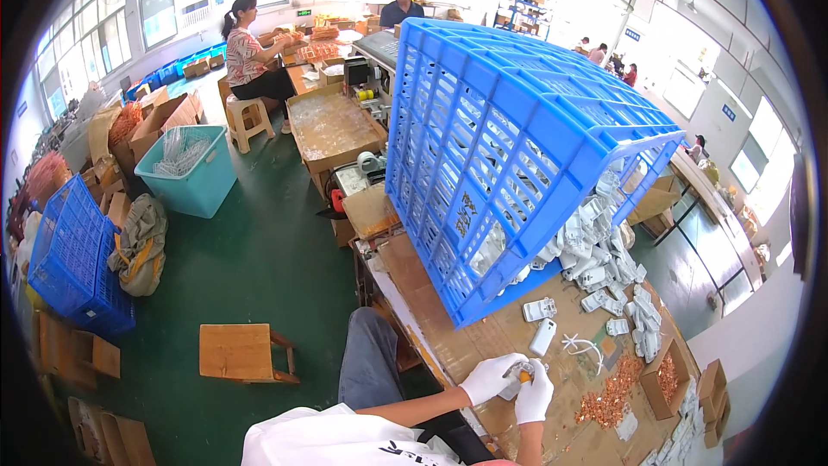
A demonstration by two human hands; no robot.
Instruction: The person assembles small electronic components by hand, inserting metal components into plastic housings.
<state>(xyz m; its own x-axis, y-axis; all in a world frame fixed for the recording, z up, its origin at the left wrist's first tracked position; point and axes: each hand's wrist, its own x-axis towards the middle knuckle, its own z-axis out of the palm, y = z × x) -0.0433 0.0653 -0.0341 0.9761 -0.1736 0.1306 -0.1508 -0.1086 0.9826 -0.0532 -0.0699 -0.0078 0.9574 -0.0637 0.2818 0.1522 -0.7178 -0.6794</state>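
Because the left hand (490, 377) and right hand (535, 394), both gloved, meet over one housing (509, 390) near the edge of the counter (474, 345), a slip is the likeliest trouble. The left fingers pinch it from the side; the right fingers curl in at an orange bit (525, 376) on top, though I cannot tell whether they grip it or only press. Should the right push off-centre, the piece could twist out and drop past the edge, the cloth dulling any warning by feel. Farther along, the crate (561, 142) seems tipped on its side, more housings (595, 237) spilling from its open end; a knock could send some sliding toward the copper bits (612, 393) heaped beside a box (657, 402). A forearm (530, 443) dragged across that heap could scatter it, and the white strip (585, 348) might snag.
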